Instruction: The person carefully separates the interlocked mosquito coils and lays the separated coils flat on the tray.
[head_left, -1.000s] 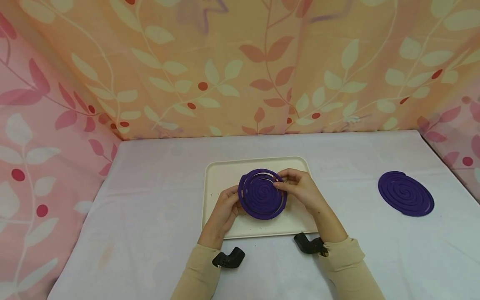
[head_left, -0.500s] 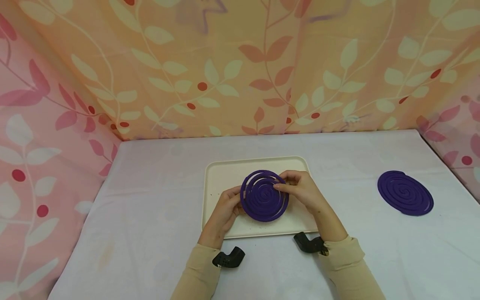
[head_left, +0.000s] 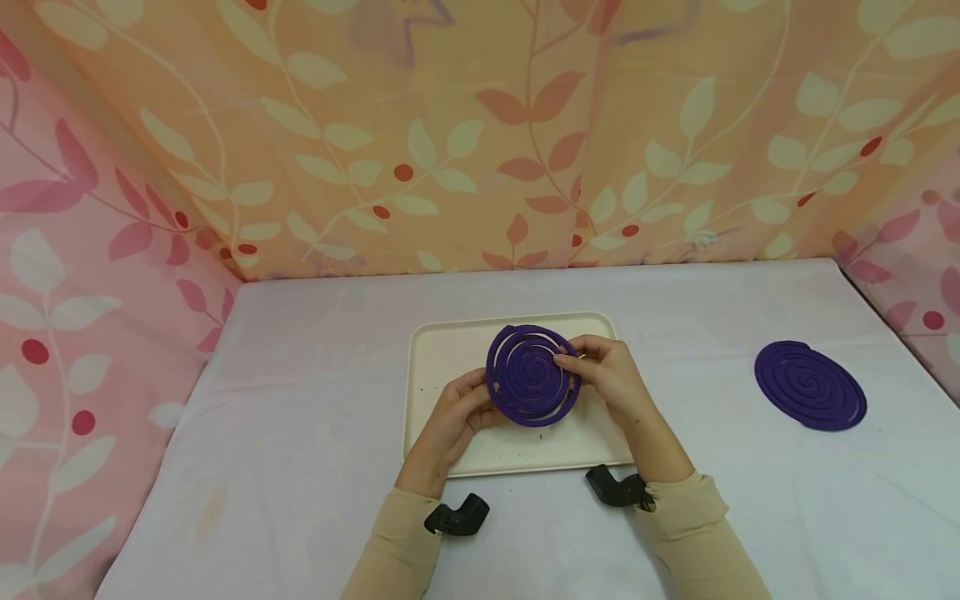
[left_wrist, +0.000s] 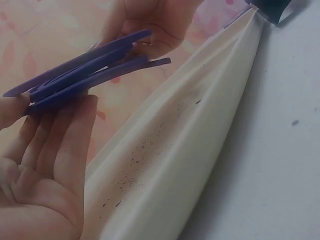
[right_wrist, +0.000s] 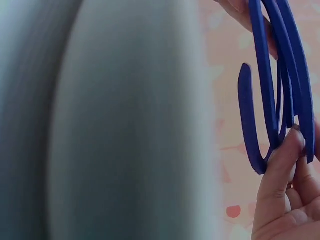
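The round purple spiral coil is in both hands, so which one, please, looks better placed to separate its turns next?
Probably the right hand: its thumb lies over the outer turns of the coil where gaps show, while the left hand seems to support the opposite side.

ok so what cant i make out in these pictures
Head: part of the left hand, behind the held purple spiral.
Left wrist: dark specks on the tray, too small to identify.
Left wrist: dark object, cut off by the top edge.
Right wrist: large grey shape, too blurred to identify.
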